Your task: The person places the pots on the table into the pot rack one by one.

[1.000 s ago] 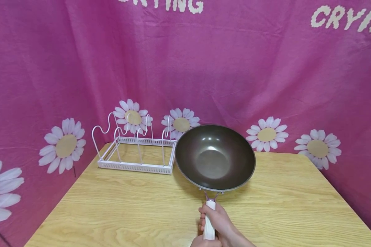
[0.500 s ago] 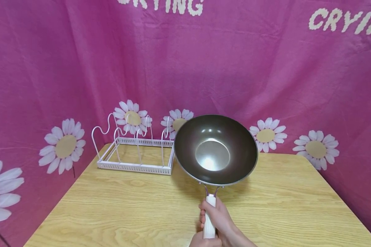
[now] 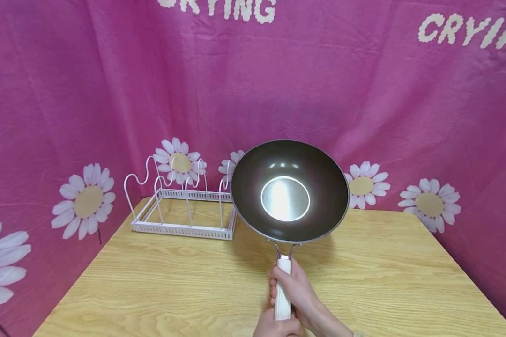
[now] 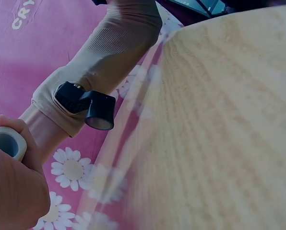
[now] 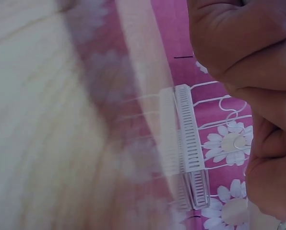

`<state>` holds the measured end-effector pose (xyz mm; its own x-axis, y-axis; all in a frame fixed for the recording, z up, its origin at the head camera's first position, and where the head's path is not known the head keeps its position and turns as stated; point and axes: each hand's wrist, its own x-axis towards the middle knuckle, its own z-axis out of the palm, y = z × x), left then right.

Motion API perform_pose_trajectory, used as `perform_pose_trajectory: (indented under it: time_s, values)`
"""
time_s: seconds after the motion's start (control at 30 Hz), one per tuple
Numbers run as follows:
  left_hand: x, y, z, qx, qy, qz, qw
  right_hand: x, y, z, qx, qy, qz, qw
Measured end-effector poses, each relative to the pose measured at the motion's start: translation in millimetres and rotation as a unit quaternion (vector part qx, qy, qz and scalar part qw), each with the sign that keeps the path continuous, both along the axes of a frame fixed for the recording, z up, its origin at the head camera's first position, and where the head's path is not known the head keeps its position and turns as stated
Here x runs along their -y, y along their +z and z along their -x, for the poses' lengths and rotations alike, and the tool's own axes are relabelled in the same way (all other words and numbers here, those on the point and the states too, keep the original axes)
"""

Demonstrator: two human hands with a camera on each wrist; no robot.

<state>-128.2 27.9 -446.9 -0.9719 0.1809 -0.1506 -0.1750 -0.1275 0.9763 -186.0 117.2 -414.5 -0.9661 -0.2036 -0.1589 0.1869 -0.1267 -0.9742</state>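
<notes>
A dark wok [image 3: 288, 187] with a thin pale rim is held up over the table, its inside tilted toward the head camera. Its white handle [image 3: 283, 285] points down toward the person. My right hand [image 3: 299, 290] grips the handle's upper part, thumb lying along it. Below, my left hand [image 3: 276, 326] grips the handle's lower end. In the left wrist view the handle's hollow end [image 4: 7, 143] shows above the left hand [image 4: 16, 191]. In the right wrist view, curled fingers fill the right side and cover most of the handle.
A white wire rack [image 3: 183, 229] with curved upright dividers stands at the left back of the wooden table [image 3: 173, 281], beside the wok. Behind and left hangs a pink cloth [image 3: 303, 79] with daisies. A beige-sleeved arm wears a black camera [image 4: 100, 112].
The wok has risen and tilted further toward the head camera, shifting slightly left at the end. Both hands keep their grip on the handle and have moved up a little with it.
</notes>
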Motion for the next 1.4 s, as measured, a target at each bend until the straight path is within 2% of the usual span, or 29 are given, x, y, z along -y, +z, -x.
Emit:
perform_pose_trajectory:
  time_s: [0.03, 0.07, 0.1, 0.2, 0.37, 0.47, 0.6, 0.83, 1.13, 1.4]
  values:
    - [-3.2, -8.7, 3.5, 0.002, 0.011, -0.002, 0.9999, 0.5, 1.3, 0.4, -0.002, 0.001, 0.001, 1.0000]
    - [-2.5, -10.4, 4.8, 0.005, 0.008, -0.010, 0.9999, 0.9, 2.3, 0.8, -0.003, -0.001, 0.003, 1.0000]
    - [-1.1, -9.2, 5.2, 0.007, -0.003, -0.018, 0.9998, 1.3, 3.5, 1.0, -0.005, -0.003, 0.004, 1.0000]
    - [3.6, 6.9, 2.3, 0.019, -0.021, -0.036, 0.9989, 2.5, 7.4, 2.4, -0.008, -0.005, 0.012, 0.9999]
    - [7.4, 13.3, 3.3, 0.021, -0.042, -0.076, 0.9960, 4.4, 14.9, 5.7, -0.014, -0.001, 0.015, 0.9998]
    - [8.8, 15.5, 3.5, 0.023, -0.045, -0.084, 0.9952, 5.7, 17.8, 6.8, -0.017, 0.002, 0.009, 0.9998]
    - [10.7, 16.7, 4.4, 0.023, -0.043, -0.077, 0.9958, 7.1, 20.3, 7.9, -0.022, 0.008, 0.011, 0.9997]
    - [16.2, 17.6, 5.4, 0.008, -0.037, -0.039, 0.9985, 11.4, 25.6, 9.2, -0.031, 0.016, 0.016, 0.9993]
    - [22.5, 20.5, 9.0, -0.011, -0.051, -0.073, 0.9960, 21.7, 37.6, 10.4, -0.051, 0.000, -0.003, 0.9987]
    - [25.6, 24.4, 10.6, -0.007, -0.050, -0.079, 0.9956, 27.0, 45.5, 10.4, -0.075, -0.004, -0.025, 0.9968]
